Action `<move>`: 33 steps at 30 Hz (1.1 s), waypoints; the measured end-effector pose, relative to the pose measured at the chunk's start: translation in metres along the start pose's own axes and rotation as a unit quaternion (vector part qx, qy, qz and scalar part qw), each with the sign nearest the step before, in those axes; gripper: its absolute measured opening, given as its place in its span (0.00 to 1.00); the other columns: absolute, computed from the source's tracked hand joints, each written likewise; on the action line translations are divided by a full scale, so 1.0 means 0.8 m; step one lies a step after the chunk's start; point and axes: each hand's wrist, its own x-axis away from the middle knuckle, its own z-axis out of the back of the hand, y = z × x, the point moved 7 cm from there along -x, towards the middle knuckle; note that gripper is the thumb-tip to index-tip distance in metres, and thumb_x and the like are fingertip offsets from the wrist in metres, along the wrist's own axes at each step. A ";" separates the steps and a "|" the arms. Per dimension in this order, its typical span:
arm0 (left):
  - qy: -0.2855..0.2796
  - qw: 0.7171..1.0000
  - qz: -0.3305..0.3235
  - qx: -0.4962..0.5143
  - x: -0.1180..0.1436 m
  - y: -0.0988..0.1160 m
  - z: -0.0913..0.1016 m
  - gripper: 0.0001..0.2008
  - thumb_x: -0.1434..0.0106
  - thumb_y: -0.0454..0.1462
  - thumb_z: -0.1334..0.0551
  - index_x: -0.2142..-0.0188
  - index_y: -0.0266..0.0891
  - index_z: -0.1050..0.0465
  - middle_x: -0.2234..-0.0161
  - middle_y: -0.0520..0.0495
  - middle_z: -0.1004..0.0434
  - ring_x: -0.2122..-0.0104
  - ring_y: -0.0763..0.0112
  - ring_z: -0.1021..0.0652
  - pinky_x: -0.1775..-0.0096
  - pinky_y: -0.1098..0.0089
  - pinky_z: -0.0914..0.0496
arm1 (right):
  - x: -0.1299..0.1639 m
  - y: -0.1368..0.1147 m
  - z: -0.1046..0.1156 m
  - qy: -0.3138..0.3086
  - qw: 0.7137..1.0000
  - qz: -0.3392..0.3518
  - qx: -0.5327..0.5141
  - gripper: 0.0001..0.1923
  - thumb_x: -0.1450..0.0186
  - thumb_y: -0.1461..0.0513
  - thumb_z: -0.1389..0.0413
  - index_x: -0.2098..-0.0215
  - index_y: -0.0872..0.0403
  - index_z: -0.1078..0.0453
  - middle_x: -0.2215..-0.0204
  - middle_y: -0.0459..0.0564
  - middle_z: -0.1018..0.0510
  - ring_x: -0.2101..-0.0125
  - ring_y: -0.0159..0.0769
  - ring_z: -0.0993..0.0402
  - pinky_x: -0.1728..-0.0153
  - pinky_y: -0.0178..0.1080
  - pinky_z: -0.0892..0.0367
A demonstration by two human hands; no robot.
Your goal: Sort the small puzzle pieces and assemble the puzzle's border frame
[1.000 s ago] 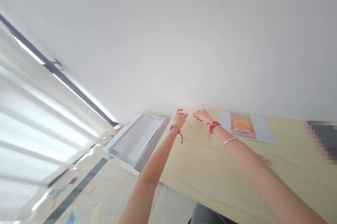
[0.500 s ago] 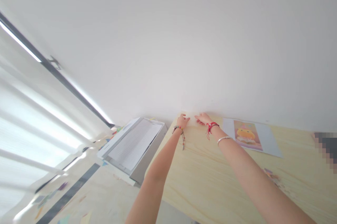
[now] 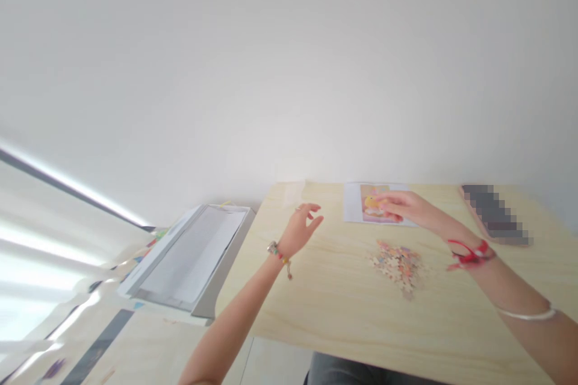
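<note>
Above the wooden table, my left hand (image 3: 298,229) hangs with its fingers curved and apart, holding nothing. A clear, thin plastic bag or sheet (image 3: 294,193) lies just beyond it at the far left corner. My right hand (image 3: 406,207) reaches over a paper with a printed picture (image 3: 352,204) of a yellow cartoon figure and hides part of it. Its fingers are stretched toward the left, slightly blurred, and nothing shows in them; I cannot tell whether they touch the paper. A pile of jigsaw puzzle pieces (image 3: 400,267) lies nearer to me, below my right hand.
A pixelated phone-like object (image 3: 497,216) lies at the right of the table (image 3: 316,313). Left of the table stands a white box (image 3: 205,288) with papers in it. A white wall (image 3: 289,71) rises behind, and curtains (image 3: 27,270) hang at the left.
My hands have left the far left table corner, where the clear plastic now lies. My left hand has drawn back toward me, my right hand has swung right over the picture. The view has turned right.
</note>
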 end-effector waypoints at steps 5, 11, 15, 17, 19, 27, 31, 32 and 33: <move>-0.168 0.982 -0.079 -0.044 0.074 0.064 -0.107 0.11 0.42 0.37 0.40 0.58 0.40 0.32 0.61 0.47 0.30 0.69 0.70 0.26 0.62 0.67 0.32 | 0.130 0.098 0.038 0.123 0.979 -0.077 0.142 0.16 0.43 0.54 0.48 0.62 0.54 0.28 0.79 0.46 0.26 0.79 0.32 0.33 0.77 0.36 0.38; -0.177 0.969 -0.049 -0.164 0.085 0.068 -0.147 0.13 0.39 0.37 0.43 0.54 0.41 0.36 0.55 0.46 0.33 0.61 0.68 0.27 0.61 0.68 0.31 | 0.184 0.130 0.008 0.179 0.960 -0.071 0.204 0.19 0.41 0.54 0.51 0.57 0.55 0.32 0.70 0.49 0.27 0.77 0.33 0.32 0.73 0.38 0.34; -0.163 0.968 -0.056 -0.181 0.080 0.064 -0.151 0.12 0.38 0.37 0.44 0.54 0.41 0.36 0.54 0.47 0.34 0.60 0.68 0.27 0.61 0.69 0.31 | 0.182 0.128 -0.007 0.227 0.936 -0.041 0.267 0.18 0.40 0.55 0.52 0.56 0.57 0.33 0.66 0.53 0.28 0.74 0.35 0.31 0.67 0.41 0.34; -0.164 0.967 -0.064 -0.183 0.080 0.062 -0.154 0.09 0.37 0.37 0.46 0.56 0.41 0.35 0.56 0.47 0.33 0.60 0.68 0.28 0.61 0.70 0.31 | 0.179 0.130 -0.011 0.242 0.922 -0.036 0.299 0.16 0.39 0.56 0.52 0.58 0.56 0.32 0.66 0.54 0.28 0.71 0.37 0.31 0.65 0.42 0.34; -0.162 0.967 -0.071 -0.183 0.079 0.062 -0.155 0.08 0.36 0.37 0.47 0.59 0.41 0.34 0.58 0.47 0.32 0.61 0.69 0.28 0.61 0.70 0.31 | 0.177 0.131 -0.012 0.252 0.912 -0.031 0.322 0.14 0.38 0.57 0.54 0.61 0.55 0.31 0.66 0.54 0.28 0.69 0.39 0.30 0.64 0.42 0.34; -0.137 0.973 -0.086 -0.166 0.080 0.061 -0.152 0.07 0.36 0.36 0.48 0.62 0.41 0.32 0.61 0.48 0.30 0.61 0.69 0.28 0.61 0.70 0.32 | 0.177 0.129 -0.007 0.287 0.924 -0.022 0.250 0.13 0.38 0.57 0.54 0.67 0.54 0.30 0.69 0.52 0.24 0.67 0.39 0.28 0.64 0.41 0.34; -0.134 0.975 -0.091 -0.155 0.081 0.058 -0.153 0.07 0.36 0.36 0.47 0.61 0.41 0.32 0.61 0.47 0.31 0.61 0.68 0.28 0.61 0.70 0.32 | 0.182 0.140 -0.001 0.305 0.934 -0.080 0.167 0.13 0.41 0.56 0.50 0.64 0.54 0.29 0.70 0.51 0.21 0.71 0.38 0.26 0.66 0.41 0.32; -0.132 0.975 -0.091 -0.152 0.082 0.057 -0.152 0.07 0.36 0.36 0.47 0.61 0.41 0.32 0.61 0.47 0.31 0.62 0.68 0.28 0.61 0.69 0.32 | 0.183 0.141 -0.001 0.303 0.936 -0.087 0.159 0.13 0.42 0.56 0.50 0.64 0.54 0.29 0.70 0.51 0.21 0.71 0.38 0.26 0.67 0.41 0.32; -0.132 0.976 -0.091 -0.150 0.082 0.056 -0.152 0.07 0.36 0.37 0.47 0.61 0.41 0.32 0.61 0.47 0.31 0.62 0.68 0.28 0.62 0.69 0.31 | 0.182 0.141 0.000 0.301 0.936 -0.088 0.158 0.13 0.42 0.56 0.51 0.65 0.54 0.29 0.70 0.51 0.21 0.70 0.38 0.26 0.66 0.41 0.32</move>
